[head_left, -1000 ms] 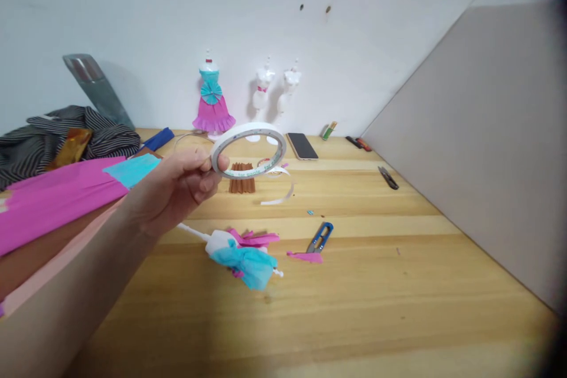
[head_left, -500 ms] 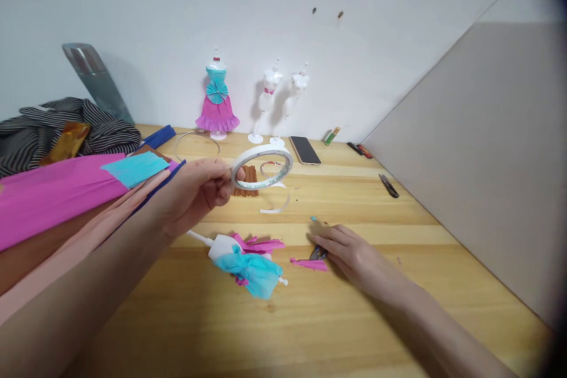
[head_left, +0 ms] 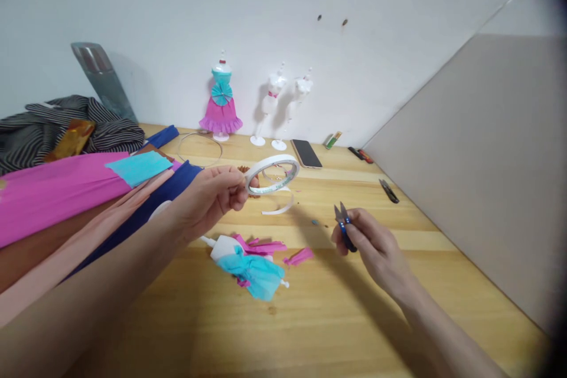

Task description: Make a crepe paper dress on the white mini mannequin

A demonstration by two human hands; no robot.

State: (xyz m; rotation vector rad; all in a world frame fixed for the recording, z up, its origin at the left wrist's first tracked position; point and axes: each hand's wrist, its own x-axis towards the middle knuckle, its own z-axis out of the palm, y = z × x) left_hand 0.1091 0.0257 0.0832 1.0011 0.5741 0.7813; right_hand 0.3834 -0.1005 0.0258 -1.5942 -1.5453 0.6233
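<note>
My left hand (head_left: 212, 198) pinches a white roll of double-sided tape (head_left: 272, 174) and holds it above the wooden table (head_left: 398, 307). A curl of loose white tape strip (head_left: 278, 208) lies just under it. My right hand (head_left: 376, 248) grips small blue thread snips (head_left: 343, 221), blades pointing up, lifted off the table to the right of the roll. Between my arms lies a small white mannequin dressed in turquoise and pink crepe paper (head_left: 250, 266), with a pink paper scrap (head_left: 299, 257) beside it.
Sheets of pink, turquoise, peach and blue crepe paper (head_left: 66, 189) and striped cloth (head_left: 57, 130) fill the left. A dressed mannequin (head_left: 220, 103), two bare mannequins (head_left: 283, 103), a phone (head_left: 305, 153) and black snips (head_left: 388, 191) stand farther back. A grey board (head_left: 478, 159) walls the right side.
My right hand came into view, took the blue snips off the table and lifted them. My left hand moved the tape roll a little right and lower.
</note>
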